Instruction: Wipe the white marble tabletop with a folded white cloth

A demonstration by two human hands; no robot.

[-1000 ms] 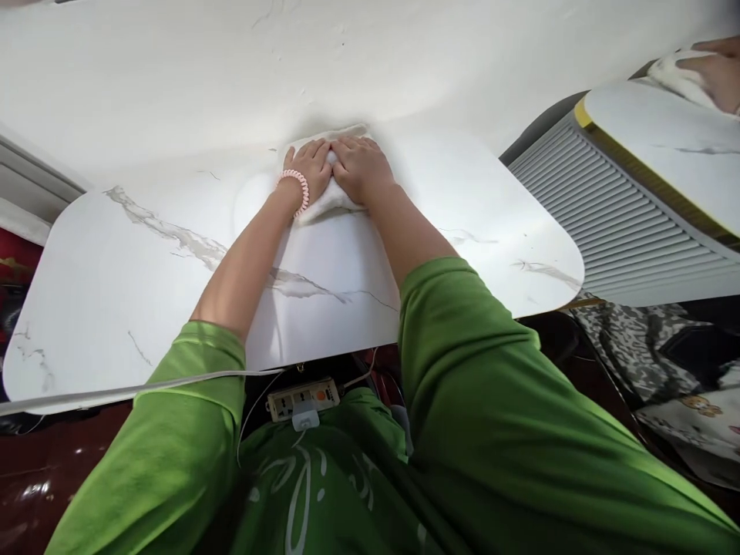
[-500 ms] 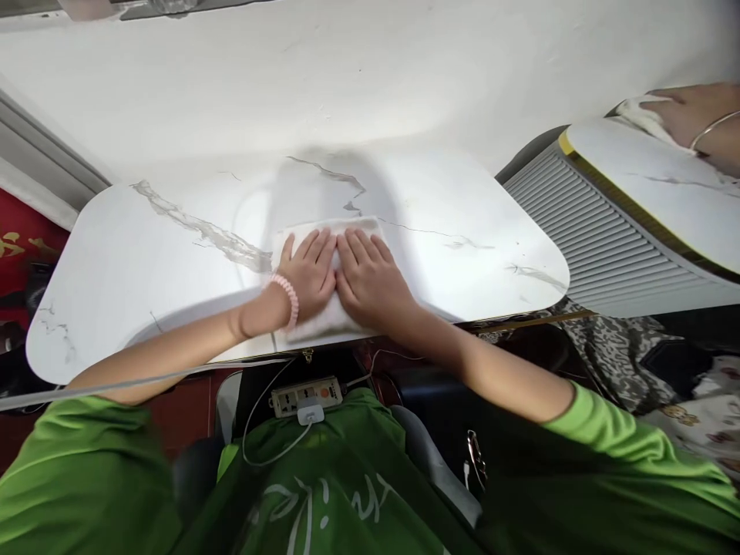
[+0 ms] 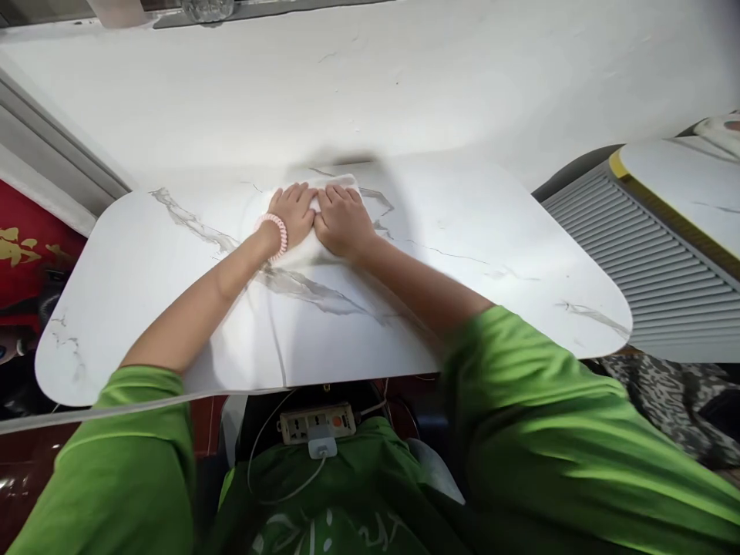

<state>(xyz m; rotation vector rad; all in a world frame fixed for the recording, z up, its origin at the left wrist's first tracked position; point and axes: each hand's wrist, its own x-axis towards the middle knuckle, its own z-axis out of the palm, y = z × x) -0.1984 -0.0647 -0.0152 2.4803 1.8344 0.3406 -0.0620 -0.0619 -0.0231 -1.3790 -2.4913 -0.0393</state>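
Both hands are lying flat, fingers spread, the left hand (image 3: 292,213) and the right hand (image 3: 342,218) side by side, pressing a white cloth (image 3: 315,231) on the marble table (image 3: 479,262); neither grip is closing around it. The cloth is sitting at twelve o'clock, close to the far edge, and I am judging the wiping to be underway, with the nine and three o'clock sides remaining. No containers are showing.

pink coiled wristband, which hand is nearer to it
Left. The pink coiled wristband sits on the left wrist, right behind the left hand. The right hand lies beside the left on the white cloth, farther from the band.
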